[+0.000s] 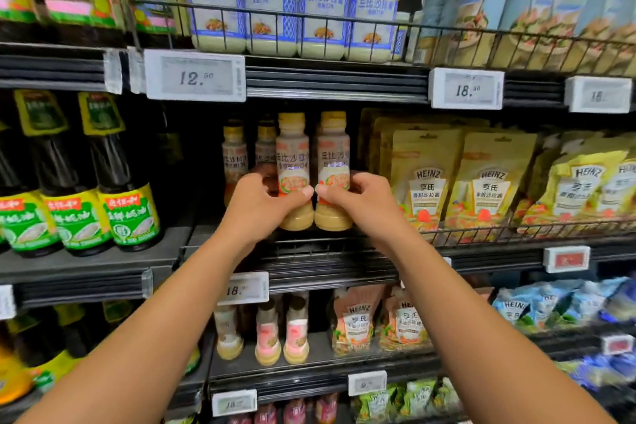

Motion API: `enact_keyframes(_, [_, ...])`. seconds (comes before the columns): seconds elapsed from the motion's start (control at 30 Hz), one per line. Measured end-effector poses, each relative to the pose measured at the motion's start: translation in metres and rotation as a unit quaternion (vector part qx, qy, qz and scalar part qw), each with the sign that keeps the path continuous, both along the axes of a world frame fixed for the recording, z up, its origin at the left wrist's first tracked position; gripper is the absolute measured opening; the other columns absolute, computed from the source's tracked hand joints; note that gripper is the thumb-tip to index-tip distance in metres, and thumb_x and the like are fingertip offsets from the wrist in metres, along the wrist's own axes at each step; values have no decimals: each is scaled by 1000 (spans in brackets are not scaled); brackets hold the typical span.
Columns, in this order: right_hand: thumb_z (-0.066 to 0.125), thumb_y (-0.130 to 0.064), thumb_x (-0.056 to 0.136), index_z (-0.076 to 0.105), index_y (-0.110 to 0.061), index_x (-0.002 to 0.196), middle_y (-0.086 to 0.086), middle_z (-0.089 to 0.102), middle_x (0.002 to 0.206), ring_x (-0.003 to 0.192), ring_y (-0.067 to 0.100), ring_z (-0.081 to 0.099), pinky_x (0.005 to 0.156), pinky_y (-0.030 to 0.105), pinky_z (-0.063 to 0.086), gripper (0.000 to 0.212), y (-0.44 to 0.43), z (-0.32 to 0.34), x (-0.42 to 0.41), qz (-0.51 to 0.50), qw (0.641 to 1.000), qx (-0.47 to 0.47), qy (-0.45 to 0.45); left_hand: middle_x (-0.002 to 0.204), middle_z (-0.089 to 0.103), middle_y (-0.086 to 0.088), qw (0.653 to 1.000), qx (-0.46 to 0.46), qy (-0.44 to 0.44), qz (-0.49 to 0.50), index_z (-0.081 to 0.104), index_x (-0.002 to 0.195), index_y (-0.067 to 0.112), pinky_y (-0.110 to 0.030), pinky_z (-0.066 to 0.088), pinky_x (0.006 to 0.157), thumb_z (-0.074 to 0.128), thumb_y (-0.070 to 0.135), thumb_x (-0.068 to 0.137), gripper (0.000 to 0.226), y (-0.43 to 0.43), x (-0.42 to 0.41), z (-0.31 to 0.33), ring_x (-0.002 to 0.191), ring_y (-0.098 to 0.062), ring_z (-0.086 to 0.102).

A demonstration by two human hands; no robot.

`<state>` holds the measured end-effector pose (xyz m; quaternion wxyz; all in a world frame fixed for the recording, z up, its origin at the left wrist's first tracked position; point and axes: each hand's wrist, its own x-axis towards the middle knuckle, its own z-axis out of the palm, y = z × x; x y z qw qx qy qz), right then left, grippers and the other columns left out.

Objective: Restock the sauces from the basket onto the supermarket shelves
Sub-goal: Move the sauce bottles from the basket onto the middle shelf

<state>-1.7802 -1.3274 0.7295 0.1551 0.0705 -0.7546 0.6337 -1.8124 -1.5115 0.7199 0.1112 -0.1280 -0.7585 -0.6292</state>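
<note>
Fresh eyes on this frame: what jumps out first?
Dead centre, the left hand grips one pale dressing bottle and the right hand a second bottle, side by side at the front of the middle shelf. Above, four white jars line up behind a wire rail, over a 12.50 price tag.

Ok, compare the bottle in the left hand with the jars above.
The bottle is tall and slim, yellow-capped; the jars are squat with white lids. The left hand grips the bottle; the jars stand untouched behind a wire rail. Both are upright, with salad pictured on their labels.
</note>
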Motion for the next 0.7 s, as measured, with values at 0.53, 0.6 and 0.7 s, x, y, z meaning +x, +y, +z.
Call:
enact_keyframes(0.53, [89,-35,69,73,-14,97,-2,74,95,89,12,69,84,32,57,39,20,-13,-42,-15,979,153,-136,87,56,10,965,-239,-74,80,56,128,18,-14,33,54,84,53,67,76,14,-45,-14,69,5,46])
enact_keyframes(0.6, [89,-35,69,72,-16,97,-4,74,95,89,11,68,80,27,56,38,20,-13,-42,-17,979,148,-141,89,58,10,964,-242,-72,86,56,125,19,-13,32,53,84,51,67,72,15,-48,-16,68,7,43])
enact_keyframes(0.7, [89,-36,69,71,-12,109,0,73,102,93,13,67,81,28,54,51,19,-13,-43,-32,976,157,-146,103,63,4,962,-250,-73,86,55,127,19,-13,31,53,84,50,68,73,17,-47,-16,68,4,46])
